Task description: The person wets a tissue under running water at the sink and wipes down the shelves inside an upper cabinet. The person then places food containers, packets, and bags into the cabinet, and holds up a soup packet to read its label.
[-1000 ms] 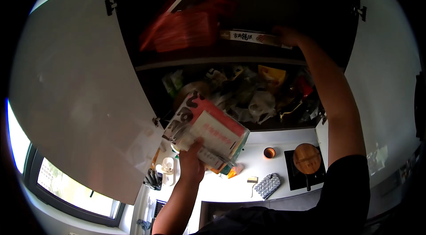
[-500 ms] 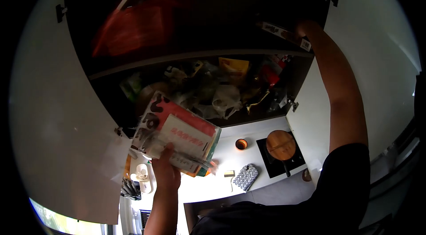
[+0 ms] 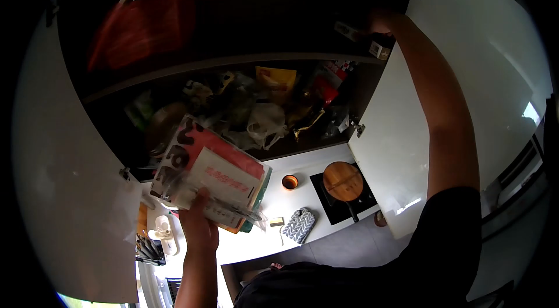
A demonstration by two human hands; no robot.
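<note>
My left hand (image 3: 201, 223) is closed on a stack of flat packets (image 3: 227, 171) in clear plastic, tilted in front of the lower shelf. The top one has a pink-red face, a pale label with red writing and dark shapes along one edge; green and orange edges show beneath. My right hand (image 3: 384, 21) reaches into the dark upper shelf at the right. It is over or against a long, narrow printed box (image 3: 379, 50), whose middle it hides. Shadow hides its fingers, so I cannot tell whether they grip the box.
Cabinet doors (image 3: 460, 87) stand open on both sides. Bags and packets, with a yellow packet (image 3: 276, 81), crowd the lower shelf. A red bag (image 3: 145, 28) lies on the upper shelf. Below are a cooktop pan with wooden lid (image 3: 343, 181), an orange-rimmed cup (image 3: 290, 182) and an oven mitt (image 3: 300, 225).
The view has shifted, so most things appear further left. My right hand now covers more of the narrow box's middle. My left hand still holds the packets.
</note>
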